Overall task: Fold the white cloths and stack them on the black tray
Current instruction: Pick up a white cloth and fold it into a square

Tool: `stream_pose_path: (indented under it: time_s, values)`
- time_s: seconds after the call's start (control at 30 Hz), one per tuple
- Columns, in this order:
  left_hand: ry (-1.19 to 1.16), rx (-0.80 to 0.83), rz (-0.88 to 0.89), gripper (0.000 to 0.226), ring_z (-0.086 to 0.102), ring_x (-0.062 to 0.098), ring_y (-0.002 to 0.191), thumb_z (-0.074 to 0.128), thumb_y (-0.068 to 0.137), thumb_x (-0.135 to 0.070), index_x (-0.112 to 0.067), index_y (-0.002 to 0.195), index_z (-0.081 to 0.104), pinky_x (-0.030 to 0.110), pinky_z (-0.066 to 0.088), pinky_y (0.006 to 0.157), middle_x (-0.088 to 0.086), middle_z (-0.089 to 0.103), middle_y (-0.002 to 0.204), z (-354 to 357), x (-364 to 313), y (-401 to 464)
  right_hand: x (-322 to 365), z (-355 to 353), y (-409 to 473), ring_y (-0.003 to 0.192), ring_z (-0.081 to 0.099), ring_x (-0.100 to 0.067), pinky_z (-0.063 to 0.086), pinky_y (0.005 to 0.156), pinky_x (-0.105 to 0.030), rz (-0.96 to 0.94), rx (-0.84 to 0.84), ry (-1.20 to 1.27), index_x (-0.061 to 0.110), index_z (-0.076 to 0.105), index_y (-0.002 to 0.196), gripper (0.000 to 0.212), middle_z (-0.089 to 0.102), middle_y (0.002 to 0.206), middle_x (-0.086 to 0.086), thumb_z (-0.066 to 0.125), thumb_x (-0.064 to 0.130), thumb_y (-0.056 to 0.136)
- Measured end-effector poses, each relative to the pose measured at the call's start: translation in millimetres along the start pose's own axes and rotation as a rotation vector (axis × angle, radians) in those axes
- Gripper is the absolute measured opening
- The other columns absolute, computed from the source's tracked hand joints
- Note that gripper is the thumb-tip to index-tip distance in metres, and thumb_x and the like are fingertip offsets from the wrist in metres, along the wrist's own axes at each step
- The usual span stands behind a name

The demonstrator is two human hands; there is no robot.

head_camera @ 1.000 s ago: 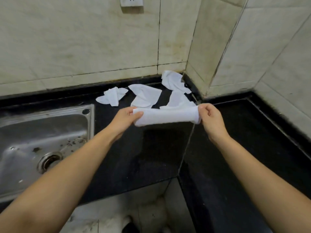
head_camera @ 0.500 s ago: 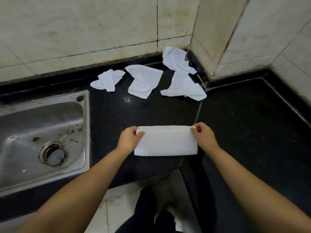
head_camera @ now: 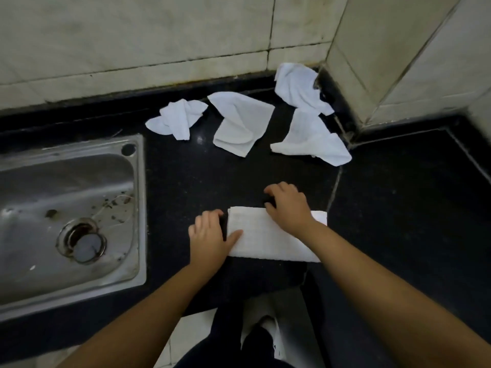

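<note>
Moved since half a second ago: right hand (head_camera: 288, 208) has left the right end of the folded white rectangular cloth (head_camera: 268, 240) and crossed to its far edge near the middle, forearm lying over the cloth's right part; left hand (head_camera: 210, 236) has stayed at the left end; cloth unchanged in place, flat on the black stone worktop (head_camera: 186, 181) near its front edge.

Item 1, left grip: fingers curled down at the cloth's left edge, thumb laid on top of the cloth; whether the fingertips reach under the edge cannot be told.

Item 2, right grip: fingers bent, tips down on the worktop just beyond the cloth's far edge, heel of the hand resting on the cloth; nothing seen pinched.

Item 3, crumpled white cloths, four, unfolded, toward the tiled wall: small bunched one (head_camera: 178, 119) at left; broad one (head_camera: 240, 123) beside it; one (head_camera: 300, 87) in the corner; one (head_camera: 313, 140) just in front of that.

Item 4, stainless steel sink (head_camera: 138, 208), left of the hands, round drain (head_camera: 82, 241) in its basin.
</note>
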State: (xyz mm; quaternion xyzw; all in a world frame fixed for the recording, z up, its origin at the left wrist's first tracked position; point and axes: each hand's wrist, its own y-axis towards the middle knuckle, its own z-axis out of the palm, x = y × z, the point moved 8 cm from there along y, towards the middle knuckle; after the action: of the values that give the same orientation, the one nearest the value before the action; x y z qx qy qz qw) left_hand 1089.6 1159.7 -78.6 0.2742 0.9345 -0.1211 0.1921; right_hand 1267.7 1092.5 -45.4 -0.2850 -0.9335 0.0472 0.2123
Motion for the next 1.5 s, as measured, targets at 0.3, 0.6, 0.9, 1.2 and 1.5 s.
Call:
stream_pose_path:
  time_s: [0.3, 0.6, 0.9, 1.2, 1.5]
  values:
    - [0.1, 0.041, 0.018, 0.057, 0.042, 0.017, 0.119, 0.05, 0.088, -0.053, -0.02, 0.134, 0.042, 0.031, 0.031, 0.097, 0.0, 0.044, 0.132, 7, 11, -25, 68, 54, 19, 0.119, 0.048, -0.025, 0.039, 0.102, -0.043, -0.129, 0.376, -0.272, 0.018, 0.052, 0.124, 0.031, 0.051, 0.127, -0.008, 0.052, 0.025, 0.094]
    - [-0.546, -0.168, 0.127, 0.013, 0.046, 0.0, 0.059, 0.057, 0.091, -0.018, -0.016, 0.078, 0.057, 0.019, 0.036, 0.058, -0.011, 0.052, 0.066, -115, -31, 50, 71, -113, 26, 0.083, 0.051, -0.01, 0.038, 0.07, -0.019, -0.157, -0.1, 0.403, 0.01, 0.06, 0.112, 0.023, 0.056, 0.092, 0.002, 0.06, 0.02, 0.091]
    - [-0.521, -0.14, 0.312, 0.006, 0.056, -0.015, 0.074, 0.065, 0.087, -0.013, -0.008, 0.088, 0.068, 0.002, 0.038, 0.069, -0.014, 0.063, 0.078, -135, -37, 10, 46, -99, -33, 0.077, 0.058, -0.008, 0.046, 0.074, -0.02, -0.234, -0.131, 0.625, 0.012, 0.064, 0.089, 0.002, 0.066, 0.084, -0.001, 0.063, 0.011, 0.089]
    - [-0.648, 0.25, 0.013, 0.012, 0.063, -0.003, 0.073, 0.057, 0.092, -0.023, -0.016, 0.093, 0.067, 0.012, 0.049, 0.068, -0.006, 0.069, 0.08, -27, 8, -47, -1, 17, -86, 0.079, 0.059, -0.006, 0.047, 0.075, -0.019, 0.039, 0.226, 0.621, 0.013, 0.066, 0.101, 0.012, 0.067, 0.091, -0.004, 0.06, 0.019, 0.091]
    - [-0.343, 0.046, -0.081, 0.021, 0.055, 0.016, 0.081, 0.054, 0.092, -0.033, -0.017, 0.08, 0.058, 0.032, 0.046, 0.076, 0.0, 0.058, 0.08, -26, 3, 58, -7, 14, 10, 0.091, 0.058, -0.017, 0.044, 0.079, -0.024, 0.249, -0.023, 0.496, 0.01, 0.062, 0.105, 0.019, 0.062, 0.099, -0.004, 0.056, 0.022, 0.092]
